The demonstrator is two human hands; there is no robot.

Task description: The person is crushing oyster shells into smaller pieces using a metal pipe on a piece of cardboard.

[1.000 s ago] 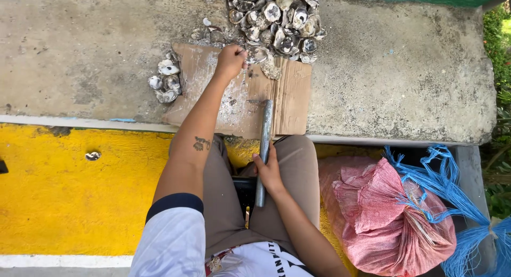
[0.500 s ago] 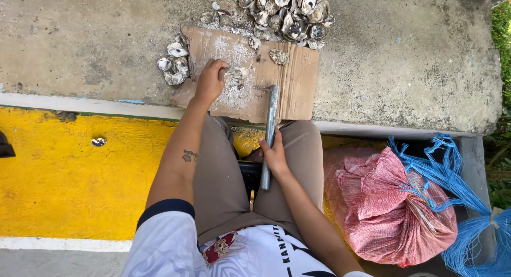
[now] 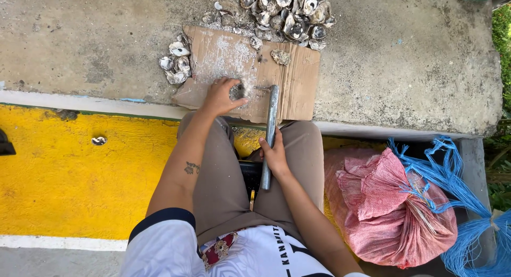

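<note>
Worktop: a rough concrete ledge (image 3: 404, 69) is seen beyond both hands, edged below by a yellow painted strip (image 3: 64, 186).
Sack: a pink mesh sack (image 3: 394, 213) tied with blue cord (image 3: 468, 202) is set well off to the right of the right hand.
Cardboard: a torn brown sheet (image 3: 298, 80), dusted white, is laid on the worktop under the left hand.
Shell heaps: a large pile of shells (image 3: 290, 13) is heaped beyond the cardboard; a smaller pile (image 3: 175, 59) lies just left of it.
Metal bar: a grey bar (image 3: 270, 133) is gripped low on its length by the right hand (image 3: 275, 155), fingers wrapped tight; its long axis runs away from the body, its far end resting on the cardboard.
Shell: a single shell (image 3: 237, 91) is pinched against the cardboard by the left hand (image 3: 221, 96), fingertips closed around it.
Key relation: the shell lies just left of the bar's far end, near but apart; the left hand is on it, the right hand well back toward the lap.
</note>
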